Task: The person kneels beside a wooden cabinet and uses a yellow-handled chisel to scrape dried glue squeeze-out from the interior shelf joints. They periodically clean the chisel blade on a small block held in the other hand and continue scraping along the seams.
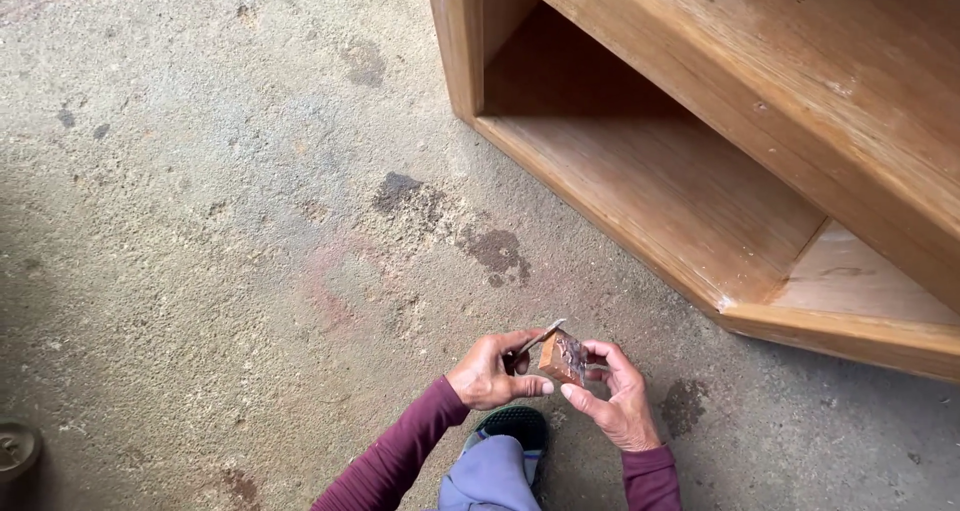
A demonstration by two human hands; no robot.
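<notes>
My right hand (pixel 618 399) grips a small reddish-brown block (pixel 562 358) with a dark, smeared top face. My left hand (pixel 493 371) holds a thin metal blade (pixel 543 333), like a putty knife, with its tip resting against the block's top. Both hands are close together, low in the view, above the concrete floor. Maroon sleeves cover both forearms.
An open wooden cabinet (pixel 700 161) stands at the upper right, its lower shelf close to the floor. The concrete floor (pixel 220 221) has dark stains. A shoe (pixel 510 426) and grey trouser leg show beneath my hands. A round dark object (pixel 15 451) sits at the lower left edge.
</notes>
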